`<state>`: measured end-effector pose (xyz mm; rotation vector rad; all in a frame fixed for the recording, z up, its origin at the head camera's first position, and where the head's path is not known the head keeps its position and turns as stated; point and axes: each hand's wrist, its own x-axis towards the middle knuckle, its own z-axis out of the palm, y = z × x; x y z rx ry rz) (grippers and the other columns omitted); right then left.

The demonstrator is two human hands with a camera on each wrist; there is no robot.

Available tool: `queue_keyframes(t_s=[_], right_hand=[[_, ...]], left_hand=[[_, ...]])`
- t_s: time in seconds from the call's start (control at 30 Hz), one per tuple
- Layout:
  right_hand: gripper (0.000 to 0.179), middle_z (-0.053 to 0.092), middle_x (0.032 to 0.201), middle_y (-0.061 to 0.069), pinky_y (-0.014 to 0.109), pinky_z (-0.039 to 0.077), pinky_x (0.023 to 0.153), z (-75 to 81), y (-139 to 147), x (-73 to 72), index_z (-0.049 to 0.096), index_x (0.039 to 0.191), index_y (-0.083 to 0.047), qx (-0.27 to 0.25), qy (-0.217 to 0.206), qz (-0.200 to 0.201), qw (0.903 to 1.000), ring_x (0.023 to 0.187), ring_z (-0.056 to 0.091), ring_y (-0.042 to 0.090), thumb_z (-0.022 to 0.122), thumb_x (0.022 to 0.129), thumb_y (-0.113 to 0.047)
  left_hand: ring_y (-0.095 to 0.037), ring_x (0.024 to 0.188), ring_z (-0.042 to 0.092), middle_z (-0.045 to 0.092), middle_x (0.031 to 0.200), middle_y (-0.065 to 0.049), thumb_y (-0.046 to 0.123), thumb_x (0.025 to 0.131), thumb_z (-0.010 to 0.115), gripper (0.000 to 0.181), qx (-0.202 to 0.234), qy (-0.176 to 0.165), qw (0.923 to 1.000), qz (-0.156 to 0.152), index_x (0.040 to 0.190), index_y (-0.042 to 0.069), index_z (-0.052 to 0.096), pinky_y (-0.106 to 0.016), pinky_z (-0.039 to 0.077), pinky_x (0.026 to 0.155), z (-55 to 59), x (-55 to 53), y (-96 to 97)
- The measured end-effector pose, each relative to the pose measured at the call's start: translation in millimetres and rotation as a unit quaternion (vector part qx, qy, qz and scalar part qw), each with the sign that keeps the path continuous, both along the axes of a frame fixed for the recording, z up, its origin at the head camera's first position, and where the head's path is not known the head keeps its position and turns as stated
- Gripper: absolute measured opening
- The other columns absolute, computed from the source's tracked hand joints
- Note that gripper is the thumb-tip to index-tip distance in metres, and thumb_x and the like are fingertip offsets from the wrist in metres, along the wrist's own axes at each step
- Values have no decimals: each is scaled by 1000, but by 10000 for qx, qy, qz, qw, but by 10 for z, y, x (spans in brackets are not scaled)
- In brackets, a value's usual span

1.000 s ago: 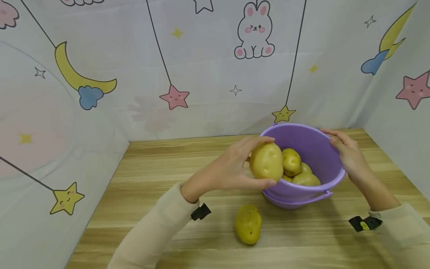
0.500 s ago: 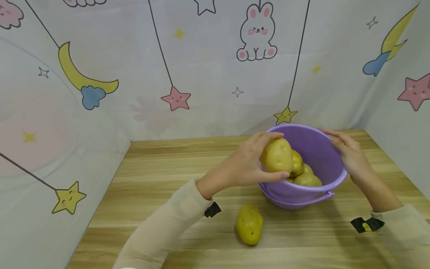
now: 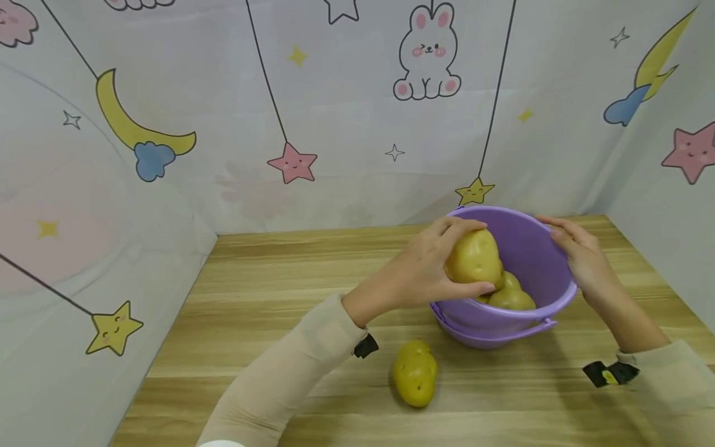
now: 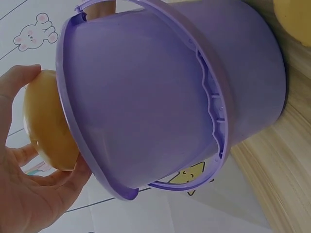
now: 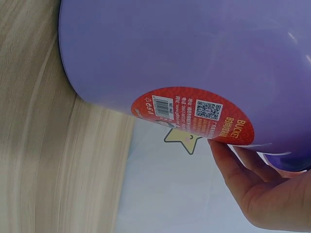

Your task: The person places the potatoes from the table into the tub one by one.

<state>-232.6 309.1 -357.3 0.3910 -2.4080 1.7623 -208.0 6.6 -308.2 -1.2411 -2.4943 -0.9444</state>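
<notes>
My left hand holds a large yellow potato between thumb and fingers, over the left part of the mouth of a purple bucket. In the left wrist view this potato sits at the bucket's rim, partly hidden behind it. Several potatoes lie inside the bucket. On the bucket's right side, my right hand grips the rim. The right wrist view has its fingers against the outer wall, near a red label. Another potato lies on the table in front of the bucket.
Wood-grain table lies beneath everything. The bucket's purple handle hangs down on its near side. A white cloth printed with stars, moons and a rabbit stands behind and along both sides.
My left hand has moved right with the potato, from the bucket's left edge to over its mouth. The right hand still holds the rim, and the table potato stays put.
</notes>
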Motion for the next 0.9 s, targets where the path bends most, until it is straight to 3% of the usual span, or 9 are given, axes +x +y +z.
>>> queue_keyframes(t_s=[0.3, 0.57, 0.9], right_hand=[[36, 60, 111, -19, 17, 53, 70, 0, 19, 2, 57, 140, -22, 172, -8, -50, 9998, 90, 62, 0, 38, 109, -21], [36, 59, 110, -19, 18, 53, 70, -3, 26, 11, 58, 139, -25, 281, 53, -62, 9996, 89, 62, 0, 38, 109, -20], [36, 60, 110, -19, 18, 53, 70, 6, 25, 12, 58, 139, -24, 201, 37, -29, 9998, 90, 63, 0, 38, 109, -21]], left_hand=[[-16, 118, 49, 46, 135, -8, 47, 80, 80, 78, -208, 424, 9989, -13, 142, 13, 47, -20, 45, 91, -69, -19, 75], [-20, 120, 48, 48, 136, -12, 44, 86, 76, 64, -326, 746, 9967, 71, 136, 11, 53, -25, 42, 96, -101, -24, 93], [-22, 117, 51, 52, 130, -11, 29, 90, 74, 48, 125, 824, 9964, -144, 129, 6, 56, -26, 40, 99, -43, 25, 67]])
